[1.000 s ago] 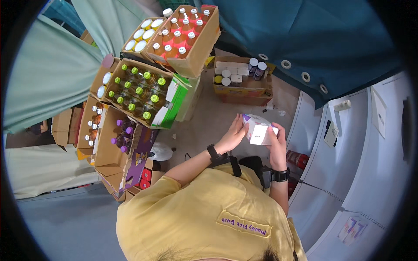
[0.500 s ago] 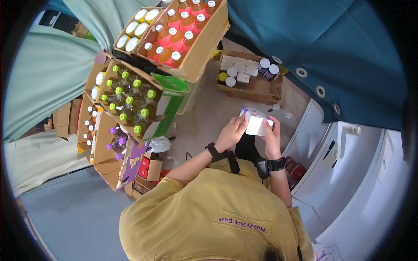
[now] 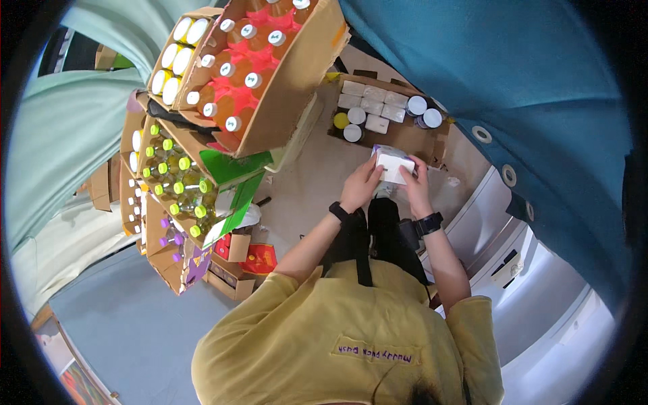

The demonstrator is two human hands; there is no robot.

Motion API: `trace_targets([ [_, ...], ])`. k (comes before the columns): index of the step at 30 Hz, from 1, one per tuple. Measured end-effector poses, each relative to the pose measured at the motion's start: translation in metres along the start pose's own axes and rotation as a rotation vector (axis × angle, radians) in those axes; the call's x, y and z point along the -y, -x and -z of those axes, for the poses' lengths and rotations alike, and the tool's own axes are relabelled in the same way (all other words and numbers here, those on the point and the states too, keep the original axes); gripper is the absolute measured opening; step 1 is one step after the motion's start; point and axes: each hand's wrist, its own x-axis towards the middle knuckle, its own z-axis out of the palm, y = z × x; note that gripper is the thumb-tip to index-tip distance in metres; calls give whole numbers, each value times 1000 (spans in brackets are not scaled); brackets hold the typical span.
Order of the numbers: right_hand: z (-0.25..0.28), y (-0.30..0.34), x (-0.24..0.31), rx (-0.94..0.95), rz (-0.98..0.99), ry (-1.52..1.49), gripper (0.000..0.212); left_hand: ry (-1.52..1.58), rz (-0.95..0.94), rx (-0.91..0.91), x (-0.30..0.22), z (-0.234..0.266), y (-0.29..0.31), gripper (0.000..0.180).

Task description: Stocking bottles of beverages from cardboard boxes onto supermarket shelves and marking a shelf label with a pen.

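Observation:
Between both hands is a small white box with a purple edge on its far side, held in front of my body. My left hand grips its left side, fingers bent round it and thumb against the face. On the opposite side my right hand holds it, its thumb on the white face. Just beyond the hands, an open cardboard carton stands on the floor. Inside are several white wrapped packs, white-lidded jars and one yellow-lidded jar.
At left, stacked cartons hold orange-drink bottles, green-capped bottles, purple-capped bottles and yellow-and-white cans. A blue curtain hangs at right, near white panels. A red packet lies by a small opened carton.
The view has shifted, with the stacked bottles appearing closer. My hands and the white box are slightly higher in the picture, nearer the floor carton; both hands keep their hold.

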Motion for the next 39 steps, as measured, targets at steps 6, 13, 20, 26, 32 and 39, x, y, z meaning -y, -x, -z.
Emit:
trace_targets([
  [6,2,-72,-31,-2,-52,65,39,37,121,33,33,-12,-51,43],
  [13,-2,-134,-74,-38,-77,158,40,-75,112,15,81,-24,-106,42],
  [20,4,-172,-114,-90,-130,194,41,-207,206,162,113,-32,-139,44],
  [26,8,-195,-143,-38,-221,307,42,-233,225,270,153,-40,-158,43],
  [32,-1,-227,-188,-16,-33,633,46,-287,-48,145,211,-47,-165,33],
  [39,17,-241,-214,-84,7,620,50,-398,50,306,188,-48,-176,31],
])
